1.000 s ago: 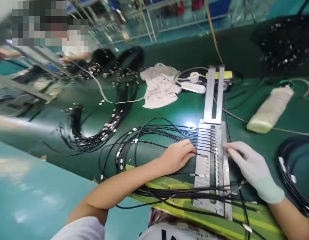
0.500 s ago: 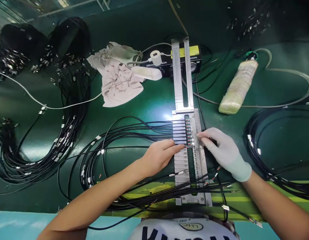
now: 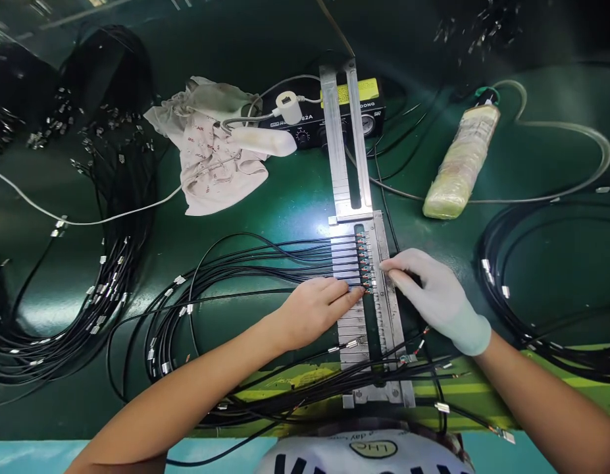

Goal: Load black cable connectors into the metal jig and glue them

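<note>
A slotted metal jig (image 3: 351,322) lies lengthwise on the bench. Several black cables (image 3: 305,251) run into its grooves from the left, their stripped ends and small metal connectors (image 3: 364,253) in a row along the slot. My bare left hand (image 3: 314,309) rests over the jig, fingers closed on the end of the lowest cable in that row, its fingertip beside the connector. In a white glove, my right hand (image 3: 430,289) pinches thumb and forefinger together at the jig's right rail (image 3: 389,303); whatever is between those fingertips is too small to make out.
Behind stands a black control box (image 3: 309,131) with a white lamp (image 3: 265,140) and a crumpled cloth (image 3: 220,164). A wrapped bottle (image 3: 460,164) with a tube lies at right. Cable bundles lie at left (image 3: 87,316), right (image 3: 487,276) and across the jig's near end (image 3: 324,388).
The view has shifted a little, so the bench items appear slightly further left. Both hands keep nearly the same places on the jig.
</note>
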A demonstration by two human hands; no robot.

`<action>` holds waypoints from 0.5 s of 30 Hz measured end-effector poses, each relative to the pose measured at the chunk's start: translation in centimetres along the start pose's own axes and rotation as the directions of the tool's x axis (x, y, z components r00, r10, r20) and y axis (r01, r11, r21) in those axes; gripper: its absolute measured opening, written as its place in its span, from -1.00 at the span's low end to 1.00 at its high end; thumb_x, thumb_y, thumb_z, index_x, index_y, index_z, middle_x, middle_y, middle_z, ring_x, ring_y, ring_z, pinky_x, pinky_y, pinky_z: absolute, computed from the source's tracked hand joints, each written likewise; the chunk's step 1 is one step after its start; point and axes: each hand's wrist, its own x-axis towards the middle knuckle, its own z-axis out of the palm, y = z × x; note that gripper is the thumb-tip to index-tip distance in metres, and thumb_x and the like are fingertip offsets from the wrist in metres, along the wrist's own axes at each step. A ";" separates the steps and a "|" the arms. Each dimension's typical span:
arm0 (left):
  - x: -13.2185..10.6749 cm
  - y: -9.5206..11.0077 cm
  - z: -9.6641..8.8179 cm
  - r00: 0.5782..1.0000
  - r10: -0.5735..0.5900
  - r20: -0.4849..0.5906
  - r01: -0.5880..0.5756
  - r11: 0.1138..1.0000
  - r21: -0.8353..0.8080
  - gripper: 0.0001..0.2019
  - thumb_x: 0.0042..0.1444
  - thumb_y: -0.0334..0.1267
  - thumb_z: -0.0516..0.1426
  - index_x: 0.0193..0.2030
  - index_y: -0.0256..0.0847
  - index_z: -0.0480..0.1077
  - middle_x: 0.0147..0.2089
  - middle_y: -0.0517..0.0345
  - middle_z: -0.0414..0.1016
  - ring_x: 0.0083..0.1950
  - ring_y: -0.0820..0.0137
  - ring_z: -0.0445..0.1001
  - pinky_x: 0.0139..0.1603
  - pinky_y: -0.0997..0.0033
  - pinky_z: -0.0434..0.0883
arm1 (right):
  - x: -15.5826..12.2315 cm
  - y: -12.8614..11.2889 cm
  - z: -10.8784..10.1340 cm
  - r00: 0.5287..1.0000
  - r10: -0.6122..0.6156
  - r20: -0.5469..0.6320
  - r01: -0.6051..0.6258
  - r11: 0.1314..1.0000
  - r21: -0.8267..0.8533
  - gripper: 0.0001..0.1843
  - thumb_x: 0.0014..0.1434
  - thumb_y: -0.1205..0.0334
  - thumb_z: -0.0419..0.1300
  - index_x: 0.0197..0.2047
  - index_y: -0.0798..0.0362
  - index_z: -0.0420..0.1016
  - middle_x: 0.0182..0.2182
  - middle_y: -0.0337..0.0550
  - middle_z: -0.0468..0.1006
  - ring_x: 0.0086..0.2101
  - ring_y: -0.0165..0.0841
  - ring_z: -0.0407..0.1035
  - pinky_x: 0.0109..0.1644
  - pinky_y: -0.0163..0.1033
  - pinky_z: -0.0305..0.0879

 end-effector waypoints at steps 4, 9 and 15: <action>-0.2 0.2 0.5 0.998 -0.057 0.019 0.058 0.996 -0.062 -0.78 0.41 -0.37 -0.08 0.06 -0.33 0.32 -0.23 0.09 0.45 -0.27 0.40 0.36 -0.27 0.39 0.36 | 0.0 0.1 0.0 1.000 0.007 0.000 -0.007 1.000 0.012 -0.82 0.36 0.18 0.13 -0.06 -0.09 0.55 -0.15 -0.24 0.54 -0.11 -0.32 0.44 0.00 -0.19 0.35; -1.3 1.1 0.8 0.975 -0.182 -0.124 0.185 0.983 0.008 -0.74 0.37 -0.37 0.02 0.15 -0.20 0.34 -0.06 -0.01 0.44 -0.06 0.30 0.36 -0.05 0.24 0.36 | -0.1 0.5 -0.1 1.000 0.004 0.006 -0.005 1.000 0.015 -0.81 0.36 0.19 0.12 -0.06 -0.08 0.55 -0.15 -0.21 0.55 -0.11 -0.30 0.45 -0.01 -0.17 0.38; -2.7 1.3 1.6 0.980 -0.198 -0.036 0.194 0.977 -0.087 -0.60 0.38 -0.41 -0.07 0.31 -0.22 0.23 -0.19 0.03 0.40 -0.20 0.35 0.31 -0.19 0.32 0.33 | -0.1 0.7 0.0 1.000 -0.028 -0.002 0.028 0.999 0.016 -0.80 0.36 0.20 0.10 -0.06 -0.07 0.55 -0.14 -0.18 0.56 -0.10 -0.26 0.45 0.02 -0.13 0.37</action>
